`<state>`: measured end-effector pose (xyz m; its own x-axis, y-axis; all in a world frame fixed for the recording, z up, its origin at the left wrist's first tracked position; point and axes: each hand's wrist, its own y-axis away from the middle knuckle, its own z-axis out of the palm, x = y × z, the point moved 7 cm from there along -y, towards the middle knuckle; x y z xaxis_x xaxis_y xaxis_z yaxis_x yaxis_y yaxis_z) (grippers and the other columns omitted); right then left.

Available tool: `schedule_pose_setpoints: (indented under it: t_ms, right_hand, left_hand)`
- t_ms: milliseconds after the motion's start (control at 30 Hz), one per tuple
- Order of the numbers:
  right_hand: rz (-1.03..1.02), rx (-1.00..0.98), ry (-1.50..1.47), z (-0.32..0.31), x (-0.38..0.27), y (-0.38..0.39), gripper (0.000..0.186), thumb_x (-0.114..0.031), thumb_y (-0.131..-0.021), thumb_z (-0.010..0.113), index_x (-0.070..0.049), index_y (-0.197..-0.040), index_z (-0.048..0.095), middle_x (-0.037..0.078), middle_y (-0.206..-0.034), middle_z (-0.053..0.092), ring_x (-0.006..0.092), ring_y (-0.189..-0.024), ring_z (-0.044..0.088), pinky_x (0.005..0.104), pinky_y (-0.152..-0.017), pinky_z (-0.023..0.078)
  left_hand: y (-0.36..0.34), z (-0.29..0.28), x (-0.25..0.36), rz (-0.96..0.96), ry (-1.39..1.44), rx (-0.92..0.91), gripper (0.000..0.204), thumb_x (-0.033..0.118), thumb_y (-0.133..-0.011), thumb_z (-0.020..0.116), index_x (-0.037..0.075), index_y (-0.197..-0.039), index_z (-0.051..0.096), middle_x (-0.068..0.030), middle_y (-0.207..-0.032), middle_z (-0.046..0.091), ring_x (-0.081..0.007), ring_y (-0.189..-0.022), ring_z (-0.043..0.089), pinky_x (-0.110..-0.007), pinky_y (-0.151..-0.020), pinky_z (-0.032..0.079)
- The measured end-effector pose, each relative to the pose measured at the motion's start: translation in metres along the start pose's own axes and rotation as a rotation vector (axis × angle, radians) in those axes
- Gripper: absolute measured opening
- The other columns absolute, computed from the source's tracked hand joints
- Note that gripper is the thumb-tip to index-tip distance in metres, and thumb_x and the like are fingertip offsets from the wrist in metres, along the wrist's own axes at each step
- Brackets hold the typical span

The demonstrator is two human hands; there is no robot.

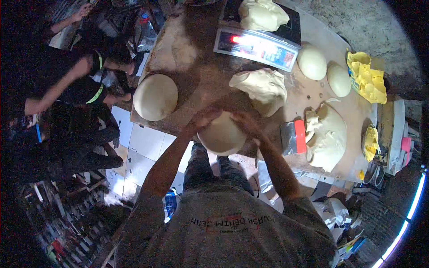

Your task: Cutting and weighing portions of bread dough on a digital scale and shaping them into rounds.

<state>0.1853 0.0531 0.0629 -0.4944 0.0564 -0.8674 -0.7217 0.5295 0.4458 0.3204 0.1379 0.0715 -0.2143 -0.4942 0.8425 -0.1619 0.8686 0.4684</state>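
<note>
A smooth, round dough ball (222, 136) sits at the front edge of the wooden table, close to my body. My left hand (206, 118) cups its far left side, and my right hand (245, 121) curves around its far right side. The fingers of both hands are partly in shadow. Just beyond my right hand lies a rough, folded piece of dough (264, 90). To the right, a dough scraper (293, 137) with a red handle rests beside a large, uneven mass of dough (328, 138). Another round dough ball (155, 97) stands at the table's left edge.
A lit digital scale (257, 48) at the back carries a dough lump (263, 15). Two dough balls (311, 62) lie to its right, near yellow torn wrapping (366, 77). At left, another person's arm (62, 89) is near the table (187, 58).
</note>
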Motion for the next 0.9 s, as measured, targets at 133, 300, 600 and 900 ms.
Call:
schedule_pose_setpoints:
  t_ms: [133,300,600,900]
  right_hand:
    - [-0.23,0.478,-0.002,-0.028,0.018,0.078,0.041,-0.028,-0.083,0.05,0.0,-0.113,0.051,0.014,-0.108,0.056,0.0209,-0.097,0.054,0.0305,-0.083,0.043]
    - [-0.342,0.866,-0.692,0.044,0.095,0.122,0.064,-0.047,-0.079,0.053,0.0,-0.12,0.041,0.015,-0.122,0.044,0.0278,-0.111,0.042,0.0401,-0.095,0.031]
    - [-0.123,0.515,-1.183,0.041,-0.045,0.036,0.064,-0.031,-0.077,0.054,-0.007,-0.131,0.029,0.012,-0.126,0.038,0.0275,-0.111,0.041,0.0406,-0.093,0.036]
    - [-0.582,0.756,-0.115,-0.063,-0.334,-0.098,0.057,-0.023,-0.075,0.066,0.003,-0.119,0.043,0.018,-0.114,0.052,0.0233,-0.105,0.049,0.0317,-0.09,0.037]
  left_hand:
    - [0.007,0.018,0.03,-0.05,-0.104,-0.143,0.044,0.035,-0.085,0.051,0.006,-0.118,0.049,-0.0121,-0.109,0.055,-0.0203,-0.103,0.051,-0.032,-0.088,0.04]
    - [0.018,0.007,-0.042,0.135,0.865,0.261,0.044,0.036,-0.087,0.048,0.006,-0.119,0.047,-0.0095,-0.11,0.055,-0.0184,-0.103,0.05,-0.031,-0.089,0.04]
    - [0.026,-0.041,0.027,0.167,1.059,0.162,0.052,0.042,-0.089,0.038,0.005,-0.125,0.04,-0.0114,-0.121,0.048,-0.0225,-0.107,0.047,-0.038,-0.092,0.038]
    - [-0.04,-0.263,0.188,0.664,0.782,0.592,0.039,0.018,-0.09,0.042,-0.002,-0.124,0.037,-0.012,-0.118,0.047,-0.0209,-0.105,0.046,-0.033,-0.09,0.038]
